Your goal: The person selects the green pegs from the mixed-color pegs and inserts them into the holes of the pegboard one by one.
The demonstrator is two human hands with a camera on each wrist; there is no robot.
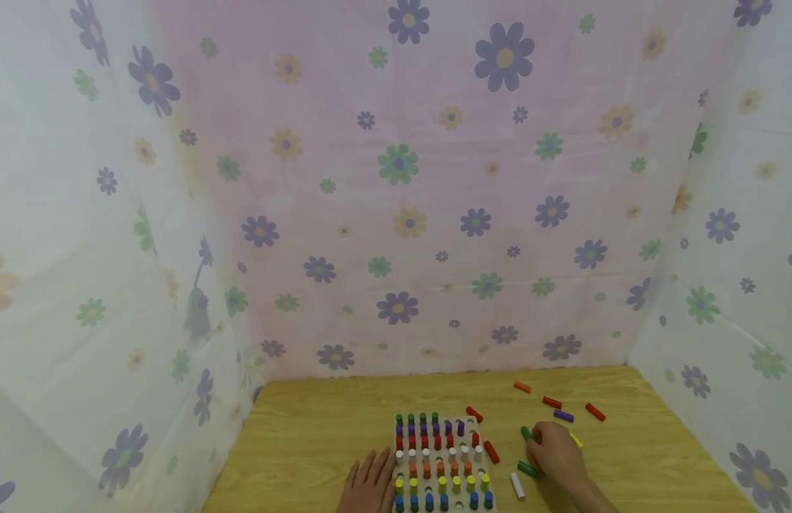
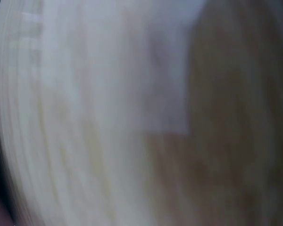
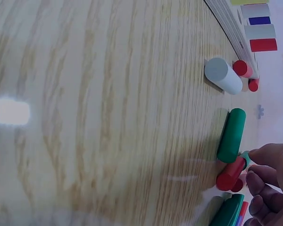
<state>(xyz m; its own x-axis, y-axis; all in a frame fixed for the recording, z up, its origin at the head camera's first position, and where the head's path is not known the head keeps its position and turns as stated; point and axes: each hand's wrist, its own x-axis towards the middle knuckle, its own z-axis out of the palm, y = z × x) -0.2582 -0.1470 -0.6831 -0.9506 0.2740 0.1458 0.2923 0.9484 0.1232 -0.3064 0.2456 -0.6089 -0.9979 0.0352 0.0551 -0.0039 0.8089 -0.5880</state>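
A pegboard (image 1: 440,463) stands at the front of the table, with rows of green, purple, red, white, orange, yellow and blue pegs. Flat at its left edge rests my left hand (image 1: 368,484), fingers extended; its wrist view shows only blurred wood and a pale reflection. To the board's right, my right hand (image 1: 558,456) pinches a green peg (image 1: 527,432) between thumb and fingertips. Another green peg (image 1: 527,469) and a white peg (image 1: 517,486) lie close to that hand. In the right wrist view a red peg (image 3: 230,174) lies by the fingertips.
Loose on the wooden table (image 1: 319,420) lie an orange peg (image 1: 522,387), a purple peg (image 1: 563,415), several red pegs including one at the far right (image 1: 595,412), and a yellow peg (image 1: 576,440) partly behind the right hand. Flowered curtains (image 1: 434,192) enclose the table.
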